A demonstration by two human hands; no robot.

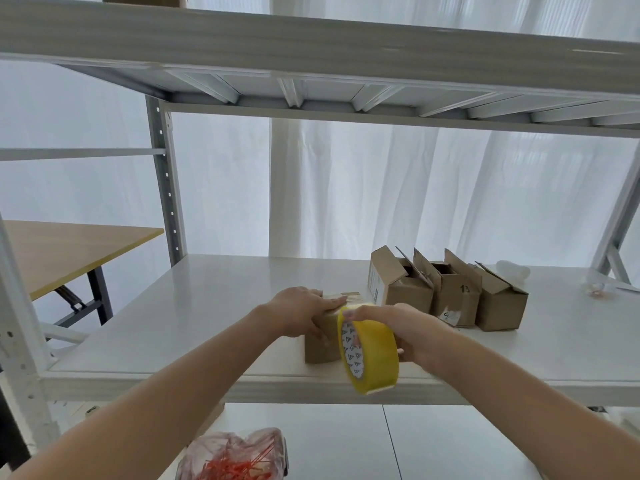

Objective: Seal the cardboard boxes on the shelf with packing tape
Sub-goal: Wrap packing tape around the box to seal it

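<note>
Tape roll [375,355] upright, core facing left — in right hand [412,334] grip; left hand [301,306] flat on box [320,351].

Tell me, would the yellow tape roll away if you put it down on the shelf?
Probably, if stood on its edge: the tape is a round ring, and the shelf looks smooth and flat. Laid on its side it should stay put. It seems light, since the right hand holds it up alone.
</note>
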